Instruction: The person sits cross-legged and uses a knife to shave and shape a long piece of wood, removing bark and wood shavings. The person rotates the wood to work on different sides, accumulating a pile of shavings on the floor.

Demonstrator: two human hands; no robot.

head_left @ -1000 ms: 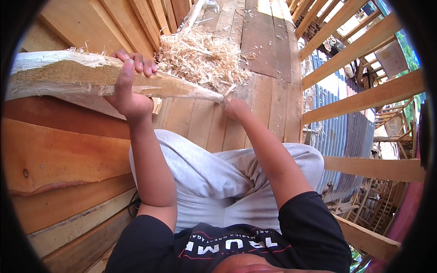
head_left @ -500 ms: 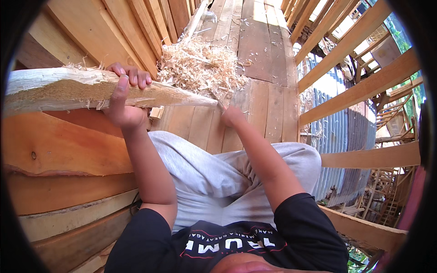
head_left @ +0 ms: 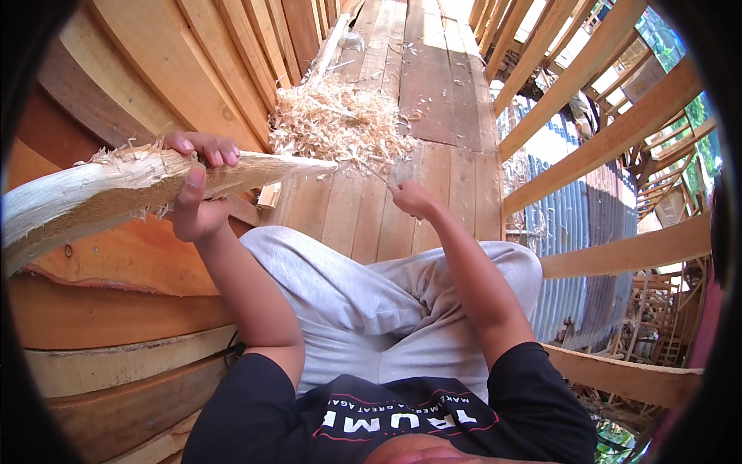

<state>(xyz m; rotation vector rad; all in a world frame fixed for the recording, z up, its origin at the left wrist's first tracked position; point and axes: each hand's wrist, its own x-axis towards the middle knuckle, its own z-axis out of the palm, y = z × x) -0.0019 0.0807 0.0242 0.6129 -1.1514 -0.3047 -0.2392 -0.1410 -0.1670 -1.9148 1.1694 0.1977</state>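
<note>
A long pale piece of wood (head_left: 116, 185), rough and frayed along its top, runs in from the left and narrows to a point above the floor. My left hand (head_left: 196, 210) is wrapped round it, fingers over the top and thumb on the near side. In front of my right knee, my right hand (head_left: 415, 199) is closed on a knife (head_left: 378, 177); its handle is hidden in my fist. The thin blade points forward and left, apart from the wood's tip.
Curly wood shavings (head_left: 332, 124) are heaped on the plank floor (head_left: 444, 178) beyond the tip. Upright boards (head_left: 224, 69) line the left side. On the right stand wooden rails (head_left: 603, 151), with corrugated metal sheets (head_left: 556, 224) beyond. My crossed legs (head_left: 325, 271) are close below.
The wood has turned, its tip shifting left and slightly up while its near end dropped. My right hand has moved right with the knife, away from the tip.
</note>
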